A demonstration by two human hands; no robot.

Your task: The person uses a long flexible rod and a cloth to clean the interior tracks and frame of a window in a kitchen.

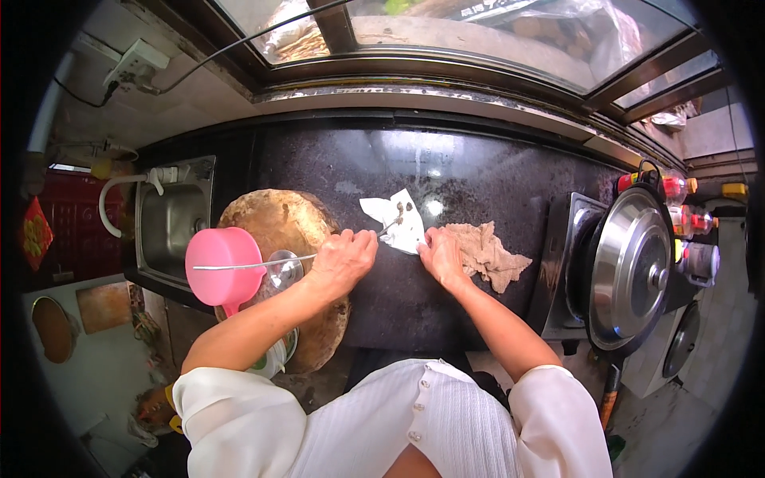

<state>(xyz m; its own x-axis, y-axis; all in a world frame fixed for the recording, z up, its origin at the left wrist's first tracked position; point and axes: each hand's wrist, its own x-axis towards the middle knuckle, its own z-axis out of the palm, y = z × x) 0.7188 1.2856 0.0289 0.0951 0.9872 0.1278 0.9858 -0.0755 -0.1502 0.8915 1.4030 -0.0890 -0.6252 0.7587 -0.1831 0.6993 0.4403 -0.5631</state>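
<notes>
My left hand point(345, 258) is closed around a thin metal rod point(257, 264); its long end reaches left over a pink plastic dipper point(222, 267), and its short end points at a white paper tissue point(408, 234). Small dark bits and a brownish clump lie on the tissue, near the rod's tip. With its fingertips, my right hand point(443, 254) pinches the tissue's right edge. Beside that hand lies a crumpled tan cloth point(491, 254) on the black countertop point(394, 299). A small clear glass dish point(285, 269) sits between the dipper and my left hand.
The dipper and dish stand on a round wooden chopping block point(320, 334). Left of it is a steel sink point(170, 233) with a white faucet point(110, 203). A lidded wok point(633, 269) sits on the gas stove point(562, 269) at right, with bottles point(681, 221) behind.
</notes>
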